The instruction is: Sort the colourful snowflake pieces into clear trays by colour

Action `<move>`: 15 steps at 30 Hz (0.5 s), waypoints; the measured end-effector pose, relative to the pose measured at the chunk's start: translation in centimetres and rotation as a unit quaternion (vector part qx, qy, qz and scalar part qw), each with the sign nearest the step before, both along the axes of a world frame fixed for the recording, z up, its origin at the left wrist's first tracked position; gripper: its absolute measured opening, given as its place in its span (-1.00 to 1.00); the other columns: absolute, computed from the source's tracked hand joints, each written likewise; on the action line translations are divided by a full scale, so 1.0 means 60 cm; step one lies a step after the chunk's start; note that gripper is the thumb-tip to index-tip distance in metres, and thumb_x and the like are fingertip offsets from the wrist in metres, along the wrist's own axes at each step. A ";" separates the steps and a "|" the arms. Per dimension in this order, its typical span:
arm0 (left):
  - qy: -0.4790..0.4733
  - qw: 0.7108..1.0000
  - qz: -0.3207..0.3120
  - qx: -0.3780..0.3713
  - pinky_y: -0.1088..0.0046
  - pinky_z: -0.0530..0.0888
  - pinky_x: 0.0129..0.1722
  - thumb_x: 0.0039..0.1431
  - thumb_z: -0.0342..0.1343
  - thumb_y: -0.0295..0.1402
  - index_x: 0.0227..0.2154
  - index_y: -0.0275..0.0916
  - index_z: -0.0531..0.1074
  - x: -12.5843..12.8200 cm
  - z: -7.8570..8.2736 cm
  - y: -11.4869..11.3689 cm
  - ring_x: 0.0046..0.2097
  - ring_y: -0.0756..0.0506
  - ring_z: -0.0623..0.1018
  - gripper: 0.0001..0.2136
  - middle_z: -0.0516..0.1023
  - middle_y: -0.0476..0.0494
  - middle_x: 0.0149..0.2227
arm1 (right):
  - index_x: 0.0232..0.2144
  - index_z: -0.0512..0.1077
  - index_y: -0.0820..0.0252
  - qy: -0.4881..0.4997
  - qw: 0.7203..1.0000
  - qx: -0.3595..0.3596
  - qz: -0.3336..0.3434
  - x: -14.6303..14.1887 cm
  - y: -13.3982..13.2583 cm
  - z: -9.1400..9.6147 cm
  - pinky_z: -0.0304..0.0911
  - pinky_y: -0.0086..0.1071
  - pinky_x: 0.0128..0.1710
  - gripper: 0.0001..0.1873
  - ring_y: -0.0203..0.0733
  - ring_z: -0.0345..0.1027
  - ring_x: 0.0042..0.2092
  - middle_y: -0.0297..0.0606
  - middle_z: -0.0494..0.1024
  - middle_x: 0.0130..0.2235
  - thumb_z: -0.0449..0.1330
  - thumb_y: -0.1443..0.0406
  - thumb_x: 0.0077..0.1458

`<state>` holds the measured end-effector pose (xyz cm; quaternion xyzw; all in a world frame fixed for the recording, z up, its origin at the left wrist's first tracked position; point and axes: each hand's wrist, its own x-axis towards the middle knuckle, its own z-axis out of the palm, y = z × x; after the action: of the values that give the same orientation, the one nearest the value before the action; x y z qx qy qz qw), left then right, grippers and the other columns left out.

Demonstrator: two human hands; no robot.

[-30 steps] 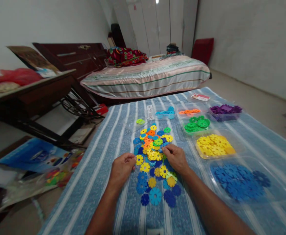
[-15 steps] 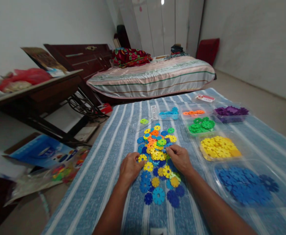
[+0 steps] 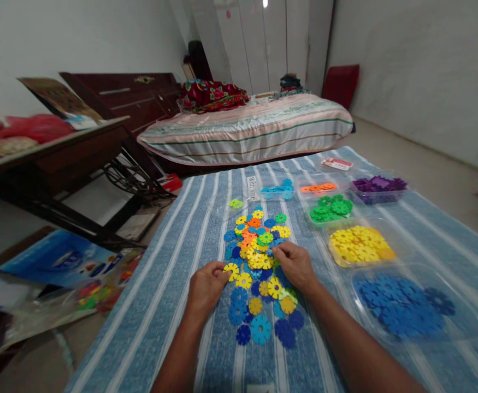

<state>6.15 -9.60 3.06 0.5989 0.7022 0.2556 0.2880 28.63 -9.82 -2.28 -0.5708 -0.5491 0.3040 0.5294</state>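
Note:
A loose pile of flower-shaped plastic discs (image 3: 260,329) in yellow, blue, orange and green covers the middle of the striped cloth. At the pile's left edge my left hand (image 3: 206,290) pinches the rim of a yellow flower-shaped disc (image 3: 231,271) between thumb and fingers. Across from it, my right hand (image 3: 296,266) has its thumb and forefinger pressed together at the pile's right side. Blue pieces show beside those fingertips, but what they grip, if anything, is hidden.
Clear tubs on the right hold sorted discs: blue (image 3: 402,305), yellow (image 3: 361,244), green (image 3: 331,208), purple (image 3: 380,185), orange (image 3: 318,188) and light blue (image 3: 277,191). A card (image 3: 337,163) lies behind them. Beyond the cloth (image 3: 173,256) stands a bed (image 3: 242,134).
My left hand has drawn slightly left, with the yellow disc now at its fingertips. The right hand stays at the pile. The whole view has shifted a little.

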 end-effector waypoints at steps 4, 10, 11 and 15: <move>-0.101 0.994 0.030 -0.037 0.46 0.30 -0.56 -0.30 0.23 -0.15 -0.52 -0.25 0.47 0.000 0.021 -0.005 -0.59 -0.02 0.38 -0.72 0.43 0.03 -0.64 | -0.60 0.41 0.15 -0.002 1.000 0.002 -0.009 -0.003 0.004 0.001 0.07 -0.40 -0.41 -0.66 -0.26 0.26 -0.45 -0.35 0.40 -0.53 0.08 0.13 0.12; -0.160 0.985 0.029 -0.049 0.52 0.27 -0.62 -0.34 0.34 -0.14 -0.49 -0.26 0.48 0.029 0.067 0.003 -0.64 0.02 0.36 -0.65 0.39 0.06 -0.69 | -0.61 0.41 0.15 -0.007 1.000 0.008 -0.006 -0.004 0.009 0.007 0.08 -0.42 -0.41 -0.66 -0.27 0.27 -0.45 -0.35 0.41 -0.53 0.07 0.15 0.12; -0.163 0.985 0.019 -0.045 0.53 0.27 -0.63 -0.33 0.33 -0.14 -0.49 -0.26 0.48 0.042 0.074 0.006 -0.64 0.02 0.36 -0.66 0.39 0.07 -0.70 | -0.61 0.42 0.15 -0.009 1.000 0.010 -0.006 -0.004 0.009 0.007 0.08 -0.42 -0.41 -0.66 -0.27 0.27 -0.45 -0.35 0.41 -0.53 0.07 0.15 0.12; -0.183 0.981 -0.052 -0.030 0.55 0.27 -0.62 -0.25 0.30 -0.21 -0.50 -0.26 0.46 0.133 0.104 0.020 -0.64 0.04 0.36 -0.74 0.37 0.10 -0.70 | -0.60 0.44 0.15 -0.015 1.000 0.013 -0.004 -0.004 0.011 0.003 0.11 -0.41 -0.42 -0.68 -0.26 0.29 -0.44 -0.34 0.45 -0.52 0.06 0.20 0.12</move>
<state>14.11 -8.43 9.32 0.5688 0.6127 0.3240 0.4427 28.41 -9.18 -2.13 -0.5706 -0.5589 0.2858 0.5295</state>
